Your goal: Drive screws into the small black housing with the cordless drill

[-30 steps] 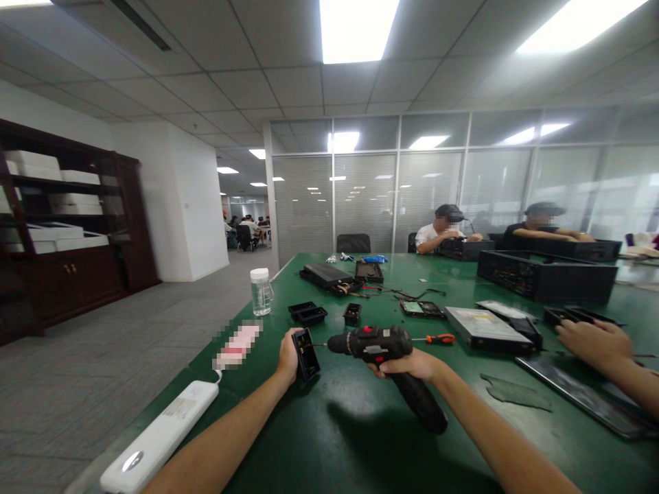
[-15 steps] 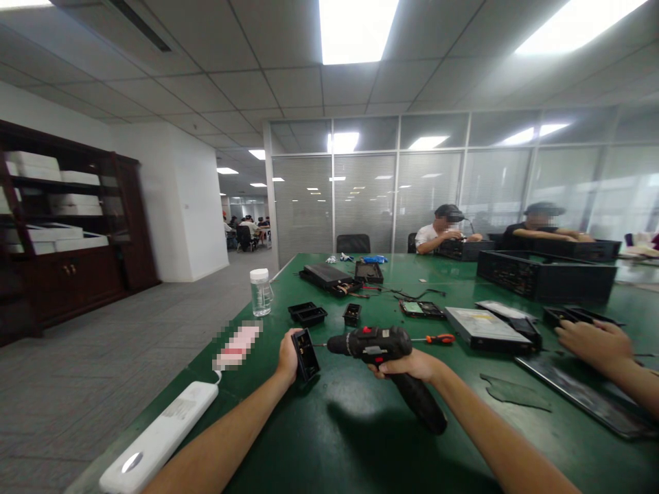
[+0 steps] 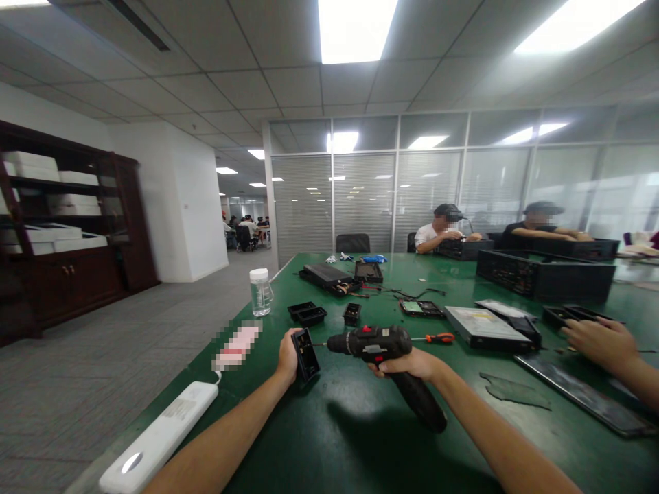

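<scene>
My left hand (image 3: 288,357) grips a small black open box (image 3: 307,357) by its back and side, tilted so its hollow side faces right. Gold-coloured spots show inside the box. In my right hand (image 3: 406,365) is a black cordless drill (image 3: 373,343) with red marks, held level by its handle. The drill's thin bit points left and its tip meets or nearly meets the inside of the box; contact is hard to make out. Beyond the drill lies an orange-handled screwdriver (image 3: 440,338). Similar black boxes (image 3: 309,314) and a smaller black part (image 3: 352,313) lie behind.
On the green table (image 3: 288,446) are a lidded water bottle (image 3: 260,293), a white power strip (image 3: 159,439), a silver optical drive (image 3: 487,329), a glass shard (image 3: 515,391) and a black computer case (image 3: 546,274). At right, a co-worker's hand (image 3: 600,342) handles a black part. Two people sit opposite.
My hands, the drill and the box stay almost still. The co-worker's hand at the right has shifted slightly to the right.
</scene>
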The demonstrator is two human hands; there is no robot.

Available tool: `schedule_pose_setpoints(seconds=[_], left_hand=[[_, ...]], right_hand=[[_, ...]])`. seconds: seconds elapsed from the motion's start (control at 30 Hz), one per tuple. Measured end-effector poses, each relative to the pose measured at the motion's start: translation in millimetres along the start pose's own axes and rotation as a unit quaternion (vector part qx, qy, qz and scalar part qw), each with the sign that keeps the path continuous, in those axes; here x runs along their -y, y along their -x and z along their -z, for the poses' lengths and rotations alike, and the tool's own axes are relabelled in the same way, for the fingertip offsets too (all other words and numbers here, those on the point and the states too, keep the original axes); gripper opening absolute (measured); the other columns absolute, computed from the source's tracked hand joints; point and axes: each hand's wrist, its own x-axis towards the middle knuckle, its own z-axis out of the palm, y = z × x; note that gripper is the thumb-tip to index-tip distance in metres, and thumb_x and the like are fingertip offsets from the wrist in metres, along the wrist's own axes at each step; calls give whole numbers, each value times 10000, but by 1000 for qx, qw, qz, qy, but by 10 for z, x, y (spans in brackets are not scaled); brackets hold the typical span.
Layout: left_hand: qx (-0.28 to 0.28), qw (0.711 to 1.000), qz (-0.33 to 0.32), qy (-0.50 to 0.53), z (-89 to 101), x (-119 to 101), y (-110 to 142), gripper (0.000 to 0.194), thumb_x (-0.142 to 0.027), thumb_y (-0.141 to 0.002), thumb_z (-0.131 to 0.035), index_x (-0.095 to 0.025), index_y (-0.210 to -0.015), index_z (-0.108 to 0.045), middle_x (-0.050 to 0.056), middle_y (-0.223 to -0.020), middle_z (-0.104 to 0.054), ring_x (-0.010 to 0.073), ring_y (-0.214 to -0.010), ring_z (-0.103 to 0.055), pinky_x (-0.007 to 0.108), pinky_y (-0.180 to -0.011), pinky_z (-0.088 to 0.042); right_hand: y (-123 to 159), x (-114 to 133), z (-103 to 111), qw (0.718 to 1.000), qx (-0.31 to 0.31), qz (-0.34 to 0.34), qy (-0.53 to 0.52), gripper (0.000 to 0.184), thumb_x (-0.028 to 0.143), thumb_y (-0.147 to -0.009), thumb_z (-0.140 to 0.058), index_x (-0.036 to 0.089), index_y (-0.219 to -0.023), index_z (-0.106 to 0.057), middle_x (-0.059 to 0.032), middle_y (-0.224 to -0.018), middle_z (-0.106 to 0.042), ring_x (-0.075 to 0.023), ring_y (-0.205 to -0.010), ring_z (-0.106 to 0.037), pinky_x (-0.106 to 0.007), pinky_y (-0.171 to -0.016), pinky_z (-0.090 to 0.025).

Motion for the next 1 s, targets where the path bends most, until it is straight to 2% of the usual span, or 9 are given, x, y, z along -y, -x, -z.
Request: schedule_pose_setpoints(seconds=[0.33,0.7,1.0], left_hand=[[1,1000,4,-3,-12,-14,-4,392,-523,-670,-489,-175,-770,-640,-1,-605,-578,159,-546,-532,284,-561,-431],[-1,1000,1,3,-16,-34,24,370,-501,-684,-497,-173,-771,-644,0,-617,-589,160,-575,-542,277,-559,-435],[-5,1000,-8,-15,-12,-39,23,382,-505,-690,-478,-174,-760,-654,8,-629,-602,172,-596,-560,290,-581,-443]], right_hand=[[-4,-16,5,1000,-14,-16,3,336,353,-702,-715,96,-897,-620,-48,-800,-572,-139,-722,-517,-268,-686,-426],[-9,-14,15,1000,13,14,7,274,320,-748,-678,94,-892,-618,-40,-794,-559,-135,-729,-521,-267,-705,-420],[6,-29,17,1000,6,1,0,262,314,-750,-678,92,-878,-624,-40,-787,-558,-132,-731,-515,-256,-700,-413]])
